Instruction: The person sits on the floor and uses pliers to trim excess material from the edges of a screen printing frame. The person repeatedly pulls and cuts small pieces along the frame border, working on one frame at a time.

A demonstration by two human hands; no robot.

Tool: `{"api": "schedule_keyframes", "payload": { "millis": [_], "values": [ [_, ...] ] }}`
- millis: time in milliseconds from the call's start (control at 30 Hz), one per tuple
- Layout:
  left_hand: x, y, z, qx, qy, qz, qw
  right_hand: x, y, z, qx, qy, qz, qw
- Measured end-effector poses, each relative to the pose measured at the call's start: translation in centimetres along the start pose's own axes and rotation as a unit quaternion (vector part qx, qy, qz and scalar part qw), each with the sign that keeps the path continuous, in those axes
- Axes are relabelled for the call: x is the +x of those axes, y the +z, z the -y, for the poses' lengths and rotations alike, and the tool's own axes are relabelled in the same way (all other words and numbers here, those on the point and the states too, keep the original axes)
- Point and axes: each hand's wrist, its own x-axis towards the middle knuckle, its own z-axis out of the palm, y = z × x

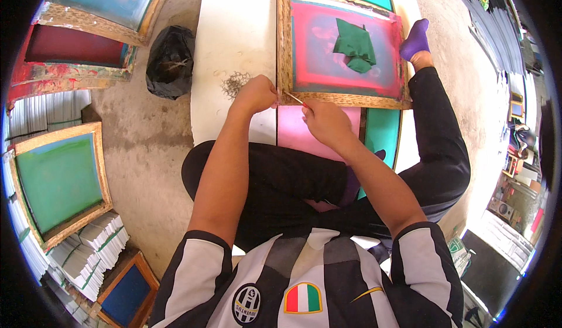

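A wooden-framed printing screen (342, 101) lies in front of me, its mesh pink around the border and pale bluish inside. My right hand (329, 120) grips a slim screwdriver-like tool (294, 98), whose pale shaft reaches to the frame's near left corner; a bit of red shows by the fingers. Just left of that corner, my left hand (256, 95) is closed with its fingertips pinched together at the frame's edge. Whatever is between them is too small to make out. Beside the left hand, thin wiry bits (233, 84) lie in a loose heap on the white surface (231, 29).
A crumpled green cloth (355, 46) rests on the mesh. Pink (319, 124) and teal (381, 130) panels lie beneath the frame. A black plastic bag (170, 64) sits on the floor at left, near other screens (58, 179) and paper stacks (96, 249). My legs flank the work.
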Motion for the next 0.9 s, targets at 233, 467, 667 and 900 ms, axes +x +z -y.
{"api": "schedule_keyframes", "payload": {
  "millis": [233, 467, 667, 900],
  "values": [
    [0.7, 0.6, 0.6, -0.014, 0.006, 0.003, 1.0, 0.0, 0.6, 0.3, -0.047, 0.006, -0.015, 0.999],
    [0.6, 0.3, 0.6, -0.025, 0.011, 0.019, 0.999, 0.6, 0.5, 1.6, -0.071, 0.022, 0.045, 0.996],
    [0.5, -0.2, 0.1, -0.036, 0.003, 0.026, 0.999, 1.4, 2.0, -1.1, 0.043, -0.026, 0.014, 0.999],
    [0.0, 0.4, 0.4, -0.055, 0.015, -0.001, 0.998, 1.8, 0.7, -3.2, 0.461, 0.185, 0.183, 0.848]
  ]
}}
